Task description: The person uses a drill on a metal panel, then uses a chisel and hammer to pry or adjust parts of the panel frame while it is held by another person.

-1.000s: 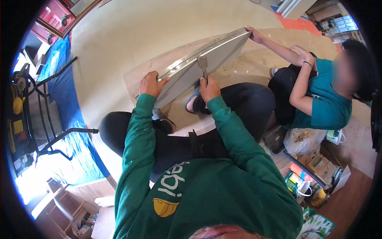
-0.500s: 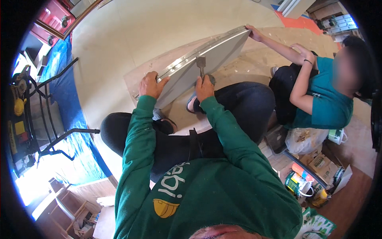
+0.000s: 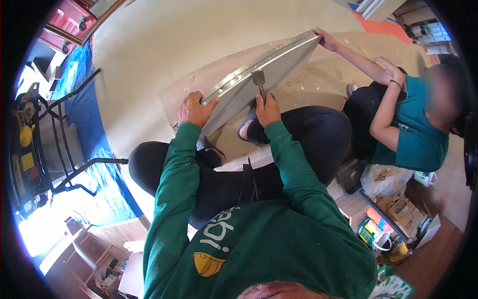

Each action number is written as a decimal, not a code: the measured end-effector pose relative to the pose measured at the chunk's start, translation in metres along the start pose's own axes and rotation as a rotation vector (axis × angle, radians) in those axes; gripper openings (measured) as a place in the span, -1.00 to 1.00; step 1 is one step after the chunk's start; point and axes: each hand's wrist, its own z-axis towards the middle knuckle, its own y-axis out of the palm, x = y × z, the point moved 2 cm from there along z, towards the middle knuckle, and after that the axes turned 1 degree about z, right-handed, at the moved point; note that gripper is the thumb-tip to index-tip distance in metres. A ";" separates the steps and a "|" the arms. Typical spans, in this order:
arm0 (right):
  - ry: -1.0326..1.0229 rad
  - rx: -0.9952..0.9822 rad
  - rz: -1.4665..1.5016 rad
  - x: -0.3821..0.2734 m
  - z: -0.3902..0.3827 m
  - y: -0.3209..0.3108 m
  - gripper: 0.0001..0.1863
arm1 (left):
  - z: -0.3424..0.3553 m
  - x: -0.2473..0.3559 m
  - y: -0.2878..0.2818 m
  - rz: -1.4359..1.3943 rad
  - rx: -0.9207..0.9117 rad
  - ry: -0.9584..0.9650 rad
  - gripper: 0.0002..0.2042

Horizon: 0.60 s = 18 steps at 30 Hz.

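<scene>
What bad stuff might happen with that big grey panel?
The panel might tip if someone's grip slipped: the left hand steadies its near end and the co-worker's hand its far corner. The person's feet are close by, so it could perhaps bump a foot. The flat-headed metal tool in the right hand might scratch the panel.

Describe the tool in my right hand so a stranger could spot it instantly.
Find the pale panel slanting across the upper middle. In front of its face, the right hand grips the tool, head upward. Its small, squarish, grey-brown head on a narrow neck sets it apart from the broad, flat panel.
</scene>
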 end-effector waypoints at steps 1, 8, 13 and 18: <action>-0.012 -0.010 0.025 0.004 0.001 0.001 -0.59 | 0.000 -0.001 0.000 0.006 -0.001 0.000 -0.47; -0.007 0.016 0.114 0.023 0.005 0.015 -0.61 | 0.000 0.013 0.002 0.036 -0.050 -0.038 -0.47; 0.062 -0.054 -0.091 -0.006 0.001 -0.006 -0.59 | -0.002 0.004 0.002 0.053 -0.025 -0.042 -0.47; 0.080 -0.122 -0.269 -0.014 0.005 -0.024 -0.56 | -0.007 0.008 -0.003 0.055 -0.003 -0.029 -0.48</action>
